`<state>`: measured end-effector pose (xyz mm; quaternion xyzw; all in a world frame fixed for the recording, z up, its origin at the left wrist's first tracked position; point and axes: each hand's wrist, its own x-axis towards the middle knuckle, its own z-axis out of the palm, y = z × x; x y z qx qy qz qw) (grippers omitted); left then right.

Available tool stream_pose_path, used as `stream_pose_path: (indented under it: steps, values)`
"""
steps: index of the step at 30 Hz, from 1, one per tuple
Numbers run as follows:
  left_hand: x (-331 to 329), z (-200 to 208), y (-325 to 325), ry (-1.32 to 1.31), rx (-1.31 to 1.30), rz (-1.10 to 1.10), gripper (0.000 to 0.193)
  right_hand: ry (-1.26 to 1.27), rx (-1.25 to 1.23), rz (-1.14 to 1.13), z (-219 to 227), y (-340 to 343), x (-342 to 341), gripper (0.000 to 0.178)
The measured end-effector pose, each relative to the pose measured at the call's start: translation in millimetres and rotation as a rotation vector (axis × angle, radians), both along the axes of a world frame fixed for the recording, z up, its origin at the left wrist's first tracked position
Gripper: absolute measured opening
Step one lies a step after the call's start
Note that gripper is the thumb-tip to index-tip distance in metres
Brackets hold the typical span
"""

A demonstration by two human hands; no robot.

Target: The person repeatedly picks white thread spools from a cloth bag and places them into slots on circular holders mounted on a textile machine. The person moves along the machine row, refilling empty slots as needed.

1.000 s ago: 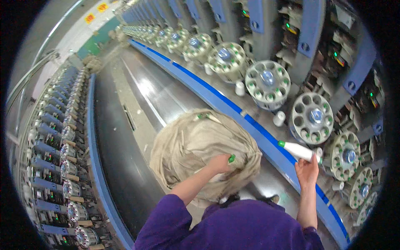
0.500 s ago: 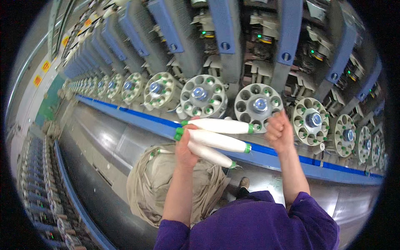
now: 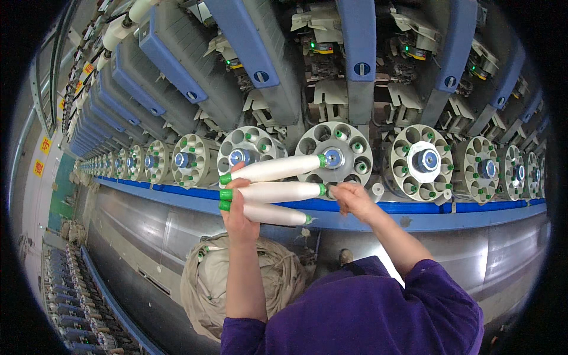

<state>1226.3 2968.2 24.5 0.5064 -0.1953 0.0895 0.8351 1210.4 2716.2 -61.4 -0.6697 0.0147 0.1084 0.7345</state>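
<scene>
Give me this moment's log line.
left hand: holding three white bobbins; right hand: near middle bobbin's green end; beige bundle: below

The left hand point(image 3: 238, 220) grips upright — the right hand point(image 3: 355, 200) pinches, angled leftward.

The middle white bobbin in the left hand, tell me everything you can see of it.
The middle bobbin is slim, wound with what looks like smooth white yarn, with a green cap at its left end and a narrower green band near its right. It lies nearly level in the picture, the left hand's grip holding it near the cap. One white bobbin is just above, another just below. The right hand's grip is by its right end; contact is unclear.
</scene>
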Motion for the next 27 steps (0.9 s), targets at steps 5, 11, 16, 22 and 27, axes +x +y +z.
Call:
stream_pose_path:
  steps: [5, 11, 16, 22, 27]
  values:
    - [3.4, -8.6, 0.2, 0.077, -0.076, 0.020, 0.021, -0.010, 0.095, -0.386, 9.5, -39.5, 18.3, 0.031]
    - [13.4, -16.9, -1.9, 0.078, 0.012, -0.013, 0.024, -0.396, -0.306, -0.122, 7.5, -4.8, 42.0, 0.030]
    - [21.7, -24.1, 22.6, 0.157, -0.064, -0.051, 0.024, 0.097, 0.977, -0.770, -3.8, -86.6, 32.4, 0.017]
    - [35.4, -33.3, 31.5, 0.197, -0.131, -0.179, 0.027, -0.129, 0.629, -0.736, 15.7, -65.6, 26.2, 0.029]
    - [46.1, -34.2, 37.7, 0.264, -0.208, -0.281, 0.027, 0.132, 0.399, 0.212, 16.8, 31.1, 23.9, 0.058]
